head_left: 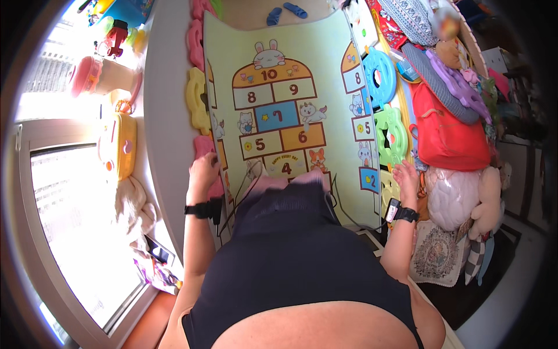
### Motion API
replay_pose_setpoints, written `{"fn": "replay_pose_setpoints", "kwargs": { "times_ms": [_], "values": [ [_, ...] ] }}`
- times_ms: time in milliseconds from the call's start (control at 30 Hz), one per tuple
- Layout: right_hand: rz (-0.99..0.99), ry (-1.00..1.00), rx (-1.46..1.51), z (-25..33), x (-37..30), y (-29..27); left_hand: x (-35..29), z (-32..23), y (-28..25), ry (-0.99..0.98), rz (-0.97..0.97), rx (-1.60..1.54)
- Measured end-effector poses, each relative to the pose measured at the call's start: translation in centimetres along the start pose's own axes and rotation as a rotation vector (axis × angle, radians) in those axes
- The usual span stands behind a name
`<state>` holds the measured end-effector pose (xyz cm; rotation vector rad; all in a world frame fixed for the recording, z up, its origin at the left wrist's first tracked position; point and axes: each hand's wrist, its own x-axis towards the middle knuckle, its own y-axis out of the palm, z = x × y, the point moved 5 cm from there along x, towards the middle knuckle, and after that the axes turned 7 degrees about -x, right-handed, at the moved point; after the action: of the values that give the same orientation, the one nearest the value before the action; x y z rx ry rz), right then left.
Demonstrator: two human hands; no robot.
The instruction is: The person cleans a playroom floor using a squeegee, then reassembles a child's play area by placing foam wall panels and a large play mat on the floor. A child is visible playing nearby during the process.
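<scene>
A pale yellow-green play mat (pixel 232 42) printed with a hopscotch grid and cartoon animals lies before me, its sides curling up. My left hand (pixel 204 170) is at the mat's left edge, over the pink fence panel (pixel 202 146). Its fingers are loosely bent and apart, with no held object visible; whether they touch the panel I cannot tell. My right hand (pixel 406 177) hovers beside the light green fence panel (pixel 390 138) on the right, palm up and fingers spread, holding nothing. Both wrists wear black bands.
Along the right are a blue ring-shaped panel (pixel 381 78), a red backpack (pixel 450 129), a wrapped white bundle (pixel 452 198) and a patterned cloth (pixel 437 256). A yellow case (pixel 120 145) sits by the window at left. Blue slippers (pixel 295 10) lie at the far end. Thin cables (pixel 354 224) run near my legs.
</scene>
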<state>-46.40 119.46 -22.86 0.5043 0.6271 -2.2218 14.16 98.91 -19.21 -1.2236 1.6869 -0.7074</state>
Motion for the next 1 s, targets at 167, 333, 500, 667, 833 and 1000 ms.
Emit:
{"fn": "replay_pose_setpoints", "kwargs": {
  "times_ms": [167, 333, 500, 667, 833, 1000],
  "values": [
    [-0.071, -0.032, -0.005, 2.2, -4.7, 5.3, 8.5, 1.7, -3.0, 0.106, -0.069, -0.095],
    [-0.085, 0.0, -0.002, 3.9, -5.1, 7.2, 12.5, 1.8, -5.1, 0.116, 0.046, -0.149],
    [-0.102, 0.038, 0.021, 4.3, -2.0, 6.9, 13.9, 2.4, -4.2, 0.098, 0.114, -0.177],
    [-0.116, 0.034, 0.003, 5.5, 3.2, 5.1, 15.2, 2.3, -3.5, 0.05, 0.173, -0.107],
    [-0.115, 0.032, 0.088, 7.7, 11.2, 3.1, 17.6, -1.3, -5.3, -0.035, 0.09, -0.006],
    [-0.09, -0.015, 0.146, 10.8, 20.5, 2.1, 20.0, -6.8, -6.4, -0.138, 0.069, 0.024]
  ]
}}
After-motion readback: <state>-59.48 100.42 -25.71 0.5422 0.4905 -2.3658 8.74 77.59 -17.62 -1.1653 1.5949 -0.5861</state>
